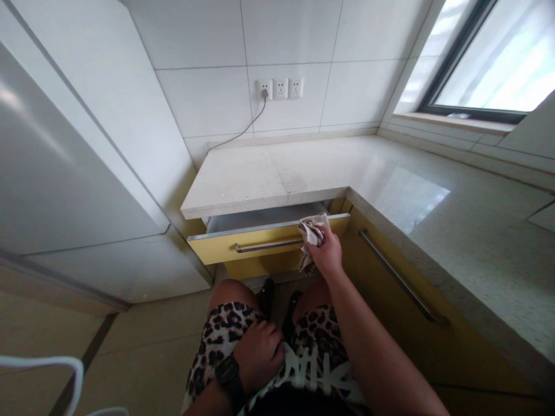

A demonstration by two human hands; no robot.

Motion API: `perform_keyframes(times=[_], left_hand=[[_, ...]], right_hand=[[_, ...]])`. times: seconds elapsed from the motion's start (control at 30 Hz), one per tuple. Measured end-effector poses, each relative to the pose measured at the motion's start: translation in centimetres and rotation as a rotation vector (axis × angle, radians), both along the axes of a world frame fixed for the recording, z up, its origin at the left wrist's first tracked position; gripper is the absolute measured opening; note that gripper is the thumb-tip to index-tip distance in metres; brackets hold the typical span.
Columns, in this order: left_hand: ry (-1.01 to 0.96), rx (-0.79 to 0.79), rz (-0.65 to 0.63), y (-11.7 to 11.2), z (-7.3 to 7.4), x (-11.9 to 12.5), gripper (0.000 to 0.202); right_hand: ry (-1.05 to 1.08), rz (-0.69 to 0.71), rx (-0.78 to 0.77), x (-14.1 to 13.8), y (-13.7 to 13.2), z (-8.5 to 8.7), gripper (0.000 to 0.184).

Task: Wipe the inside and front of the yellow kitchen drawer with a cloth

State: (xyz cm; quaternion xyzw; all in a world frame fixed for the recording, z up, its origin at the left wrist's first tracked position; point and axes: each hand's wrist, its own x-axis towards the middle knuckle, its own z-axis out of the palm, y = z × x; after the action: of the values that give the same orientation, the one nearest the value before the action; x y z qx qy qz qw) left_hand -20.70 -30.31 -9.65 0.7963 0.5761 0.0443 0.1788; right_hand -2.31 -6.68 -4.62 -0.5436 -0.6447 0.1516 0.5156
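My right hand [327, 251] is closed on a crumpled, light-coloured cloth [313, 228] with darker patches. The cloth lies over the top edge of a pulled-out yellow drawer [212, 250], near its right end, and hangs down in front. A metal bar handle [264, 247] runs across the drawer front, its right end hidden behind the cloth. My left hand [259, 352], with a dark watch on the wrist, rests on my lap over leopard-print shorts [221, 326]. Its fingers are curled together and nothing shows in them.
A pale stone countertop [243, 179] overhangs the drawer and turns along the right side. Below it on the right is a yellow cabinet front with a long metal handle [396, 274]. Tall white panels [87, 144] stand at left. A cord [243, 132] runs from a wall socket.
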Motion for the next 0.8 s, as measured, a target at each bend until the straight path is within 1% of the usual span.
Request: perform_keyframes(times=[0.07,0.13,0.27,0.33,0.5,0.63,0.8], left_hand=[[-0.005,0.002,0.009,0.1,-0.1,0.1,0.017],[-0.01,0.004,0.012,0.1,-0.3,0.1,0.016],[-0.022,0.002,0.005,0.1,-0.3,0.0,0.016],[-0.028,-0.005,0.005,0.1,-0.1,0.0,0.016],[-0.037,-0.033,-0.003,0.0,0.5,0.1,0.017],[-0.026,-0.029,-0.006,0.1,0.6,0.2,0.018],[-0.018,-0.037,-0.004,0.1,0.4,0.2,0.019]], right_hand=[[-0.175,0.038,0.006,-0.4,-0.2,0.5,0.048],[-0.324,0.119,0.018,-1.1,-0.6,1.1,0.048],[-0.505,0.273,0.027,-3.3,-1.5,2.4,0.05],[-0.571,0.312,0.003,-4.5,-1.9,3.2,0.05],[-0.698,0.341,-0.072,-7.5,-3.1,4.6,0.05],[-0.755,0.366,-0.083,-9.4,-3.7,5.2,0.048],[-0.799,0.374,-0.075,-10.3,-3.6,5.4,0.047]])
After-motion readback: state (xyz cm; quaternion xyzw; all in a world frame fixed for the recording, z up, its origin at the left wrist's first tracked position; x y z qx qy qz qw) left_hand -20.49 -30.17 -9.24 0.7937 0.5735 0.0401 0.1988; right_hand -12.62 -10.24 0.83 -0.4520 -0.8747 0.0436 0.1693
